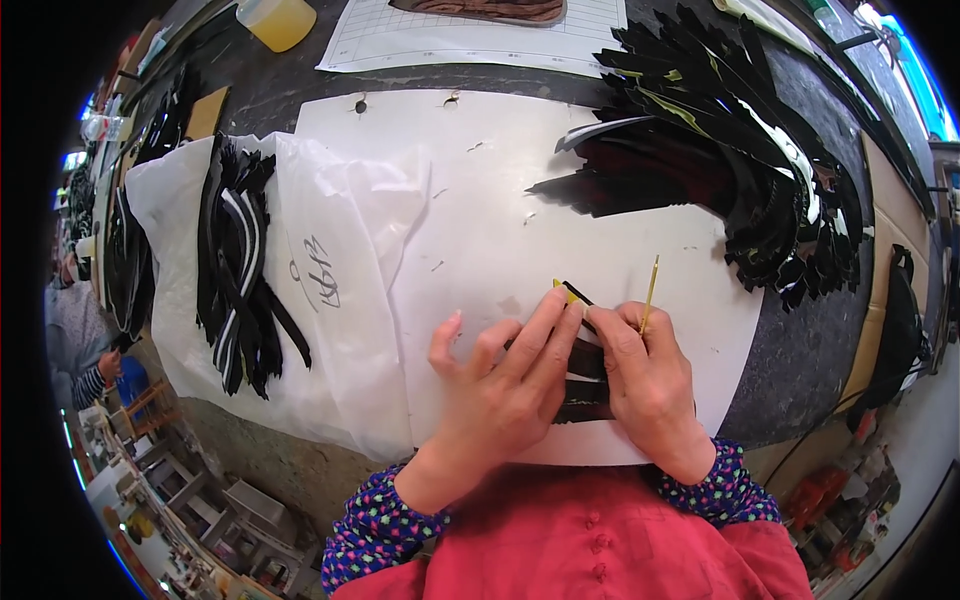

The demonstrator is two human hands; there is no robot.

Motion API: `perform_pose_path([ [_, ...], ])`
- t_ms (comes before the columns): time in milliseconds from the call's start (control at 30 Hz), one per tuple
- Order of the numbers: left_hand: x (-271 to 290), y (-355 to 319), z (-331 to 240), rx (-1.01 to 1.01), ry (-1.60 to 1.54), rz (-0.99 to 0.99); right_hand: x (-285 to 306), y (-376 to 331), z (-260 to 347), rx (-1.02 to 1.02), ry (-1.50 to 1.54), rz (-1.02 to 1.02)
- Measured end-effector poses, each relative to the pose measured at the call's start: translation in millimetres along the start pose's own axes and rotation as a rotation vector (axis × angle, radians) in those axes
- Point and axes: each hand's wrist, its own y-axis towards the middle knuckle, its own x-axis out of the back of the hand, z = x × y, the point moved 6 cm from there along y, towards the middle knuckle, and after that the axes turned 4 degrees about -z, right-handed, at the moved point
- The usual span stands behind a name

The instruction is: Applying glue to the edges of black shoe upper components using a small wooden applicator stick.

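On the white board in front of me, my left hand (510, 375) has its index and middle fingertips pressed together on a narrow black strip (576, 292) with a yellow tip. Its ring and little fingers stick out to the left, and the thumb is hidden. My right hand (652, 385) meets it from the right, thumb and forefinger closed at the same strip. A thin yellow stick (651, 285) stands up between the fingers of that hand. Beneath both hands lie more flat black pieces (583, 400), partly covered.
A large fanned heap of black strips (700, 160) covers the board's far right. To the left, a white plastic sheet (350, 300) carries a bundle of black and grey strips (240, 270). Beyond are a tub of yellow liquid (277, 22) and a printed sheet (460, 45). Another person (85, 340) is at far left.
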Motion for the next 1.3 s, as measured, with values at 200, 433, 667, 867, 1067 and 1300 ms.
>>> perform_pose_path([
  [200,0.0,1.1,1.7,0.004,-0.005,0.009,4.3,-1.0,1.4,-0.027,0.022,0.005],
  [433,-1.4,0.0,3.2,0.011,-0.018,0.017,10.6,-10.8,1.5,-0.055,0.011,-0.029],
  [667,0.2,1.3,2.3,0.006,-0.036,0.026,11.0,-10.6,0.1,-0.057,0.03,-0.041],
  [867,-1.0,1.6,3.9,0.012,-0.035,0.042,10.0,-10.0,-1.8,-0.082,0.058,-0.045],
  [1067,-1.9,-0.5,4.9,0.0,-0.032,0.018,9.9,-8.1,-2.6,-0.111,0.094,-0.053],
  [1300,-1.9,-3.3,5.3,0.005,-0.042,0.0,7.8,-9.4,-1.9,-0.107,0.098,-0.052],
])
